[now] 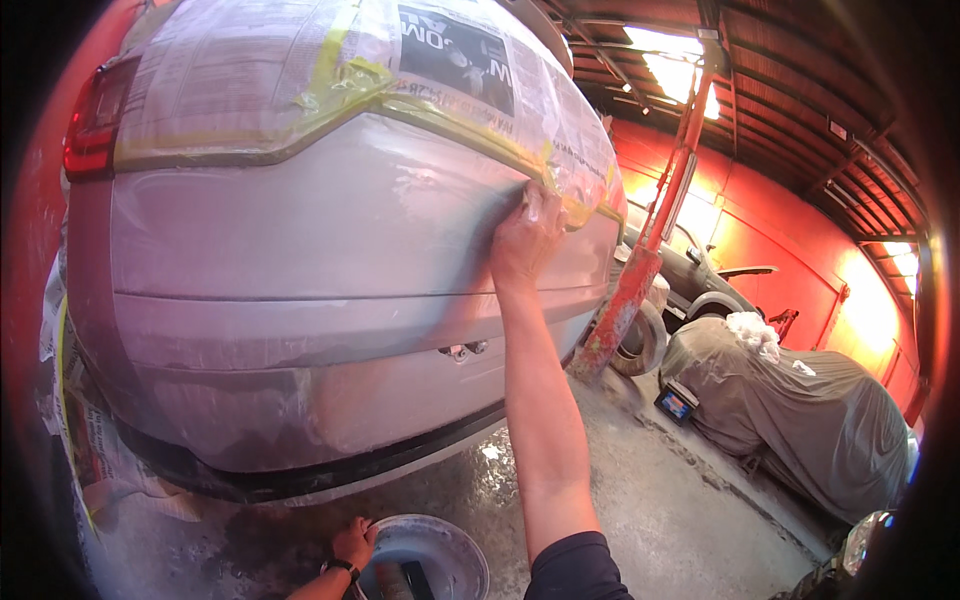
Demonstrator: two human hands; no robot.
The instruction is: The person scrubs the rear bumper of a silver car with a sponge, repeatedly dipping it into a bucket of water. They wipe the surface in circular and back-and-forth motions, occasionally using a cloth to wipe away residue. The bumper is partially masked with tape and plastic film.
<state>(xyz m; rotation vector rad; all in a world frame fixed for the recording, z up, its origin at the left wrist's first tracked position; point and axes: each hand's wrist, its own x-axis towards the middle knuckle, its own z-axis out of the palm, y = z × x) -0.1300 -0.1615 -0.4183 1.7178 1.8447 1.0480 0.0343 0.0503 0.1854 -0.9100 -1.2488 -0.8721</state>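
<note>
A grey car bumper (250,225) fills the left and middle, its surface dull and patchy. My right hand (530,238) is raised against its upper right part, just below the yellow masking tape (450,125). Its fingers are closed, and what they hold, if anything, is hidden. Low down, my left hand (353,543), with a dark band at the wrist, grips the rim of a round basin (478,560) on the floor. Inside the basin lies a dark, flat-sided object (416,580) whose kind I cannot tell.
Newspaper (220,85) covers the car above the tape, beside a red tail light (98,120). A red post (640,270) stands right of the car. Beyond it are a tire (645,340), a covered vehicle (790,400) and a boxy battery-like object (676,402).
</note>
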